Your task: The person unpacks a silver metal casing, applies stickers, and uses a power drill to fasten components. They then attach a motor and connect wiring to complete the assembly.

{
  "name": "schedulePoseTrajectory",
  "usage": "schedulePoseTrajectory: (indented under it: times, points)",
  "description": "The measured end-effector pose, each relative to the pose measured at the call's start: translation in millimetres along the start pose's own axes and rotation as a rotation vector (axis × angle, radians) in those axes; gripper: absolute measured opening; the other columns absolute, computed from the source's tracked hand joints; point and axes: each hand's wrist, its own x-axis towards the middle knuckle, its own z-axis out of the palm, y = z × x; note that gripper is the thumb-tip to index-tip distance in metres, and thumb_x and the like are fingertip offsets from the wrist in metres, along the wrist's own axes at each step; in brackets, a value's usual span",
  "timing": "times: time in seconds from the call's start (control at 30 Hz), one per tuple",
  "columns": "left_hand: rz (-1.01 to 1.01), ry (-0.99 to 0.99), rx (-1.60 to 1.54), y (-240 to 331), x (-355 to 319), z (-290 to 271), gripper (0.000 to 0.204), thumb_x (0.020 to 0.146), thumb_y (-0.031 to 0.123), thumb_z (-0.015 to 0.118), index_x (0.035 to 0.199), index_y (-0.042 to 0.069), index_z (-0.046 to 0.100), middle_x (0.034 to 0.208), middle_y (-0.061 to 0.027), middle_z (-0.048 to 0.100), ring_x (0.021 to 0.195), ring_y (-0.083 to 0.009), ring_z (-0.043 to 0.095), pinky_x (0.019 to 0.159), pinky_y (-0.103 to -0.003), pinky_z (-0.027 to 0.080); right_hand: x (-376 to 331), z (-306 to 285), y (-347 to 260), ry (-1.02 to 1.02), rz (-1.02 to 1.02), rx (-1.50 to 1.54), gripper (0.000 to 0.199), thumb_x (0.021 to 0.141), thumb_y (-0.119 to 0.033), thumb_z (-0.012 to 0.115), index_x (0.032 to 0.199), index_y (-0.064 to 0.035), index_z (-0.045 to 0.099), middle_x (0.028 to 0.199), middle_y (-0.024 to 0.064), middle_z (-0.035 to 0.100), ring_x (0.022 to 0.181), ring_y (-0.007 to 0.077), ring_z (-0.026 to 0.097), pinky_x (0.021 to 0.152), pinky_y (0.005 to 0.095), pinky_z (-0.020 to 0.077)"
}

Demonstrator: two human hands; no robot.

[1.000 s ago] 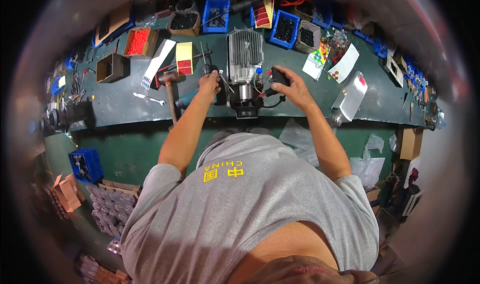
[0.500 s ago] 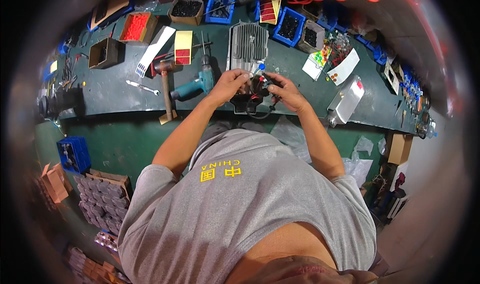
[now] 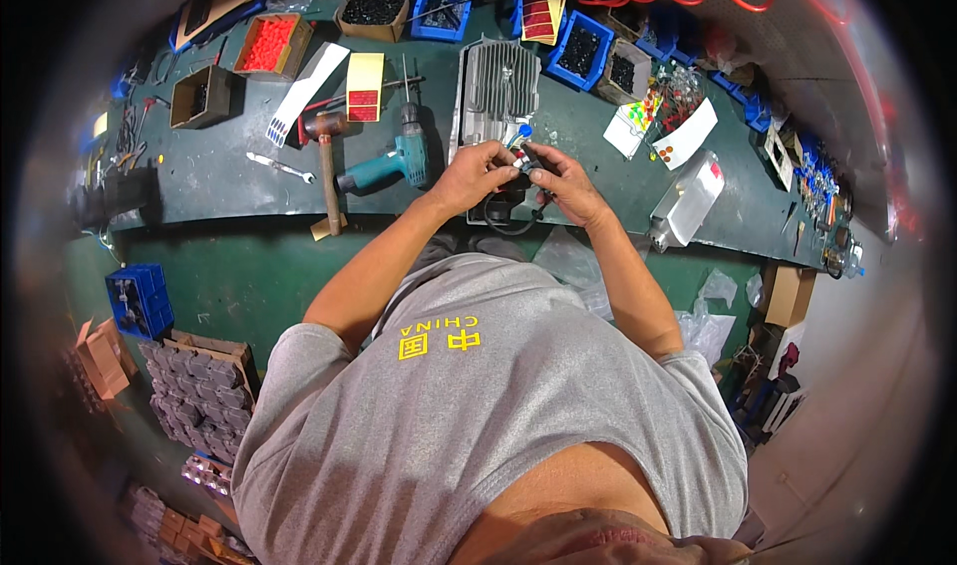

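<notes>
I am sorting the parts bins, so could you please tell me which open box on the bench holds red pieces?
The cardboard box near the bench's far left, filled with red pieces; the neighbouring cardboard box and blue bins hold dark parts.

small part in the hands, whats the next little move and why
Probably bring the small part down to the finned housing just beyond it. Left hand and right hand both pinch it over the bench edge, with loose wires below, so it looks ready to seat.

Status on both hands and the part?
Left hand and right hand pinch small wired part together. Finned metal housing just behind. Cordless drill lies left, apart.
</notes>
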Motion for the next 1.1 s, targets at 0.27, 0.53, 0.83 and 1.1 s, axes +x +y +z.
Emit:
schedulePoseTrajectory:
  times: [0.27, 0.53, 0.83, 1.1]
  points:
    - [0.01, -0.011, 0.015, -2, 2, -3, 0.013, 0.096, 0.01, 0.069, 0.102, -0.001, 0.064, 0.086, -0.0032, 0.067, 0.075, -0.0083, 0.061, 0.067, -0.026, 0.052, 1, 2, 0, 0.004, -0.012, -0.009, 0.071, 0.085, -0.033, 0.081, 0.145, -0.008, 0.053, 0.112, 0.0048, 0.064, 0.077, 0.0102, 0.058, 0.064, 0.0244, 0.0508]
    - [0.004, -0.011, 0.0, 0, 2, -3, 0.013, 0.097, 0.011, 0.068, 0.103, -0.001, 0.064, 0.088, -0.0011, 0.065, 0.076, -0.0066, 0.059, 0.068, -0.024, 0.051, 5, 2, 3, 0.018, -0.023, 0.013, 0.073, 0.085, -0.034, 0.081, 0.146, -0.0081, 0.053, 0.113, 0.0052, 0.063, 0.074, 0.0102, 0.059, 0.062, 0.0242, 0.0511]
    - [0.006, -0.002, -0.035, -4, 4, -3, 0.014, 0.097, 0.011, 0.068, 0.101, -0.002, 0.063, 0.087, -0.0031, 0.067, 0.076, -0.0078, 0.061, 0.067, -0.026, 0.053, 6, 3, -3, 0.004, -0.025, -0.025, 0.071, 0.085, -0.033, 0.081, 0.145, -0.0077, 0.053, 0.105, 0.0041, 0.065, 0.07, 0.0101, 0.059, 0.062, 0.0244, 0.0512]
    - [0.021, 0.049, 0.064, 13, 1, -4, 0.012, 0.093, 0.005, 0.071, 0.102, -0.001, 0.065, 0.086, -0.0041, 0.069, 0.076, -0.0071, 0.063, 0.067, -0.026, 0.053, 3, 4, -9, -0.013, 0.003, -0.052, 0.065, 0.088, -0.031, 0.08, 0.144, -0.0075, 0.055, 0.102, 0.0027, 0.066, 0.069, 0.0095, 0.059, 0.06, 0.0238, 0.0505]
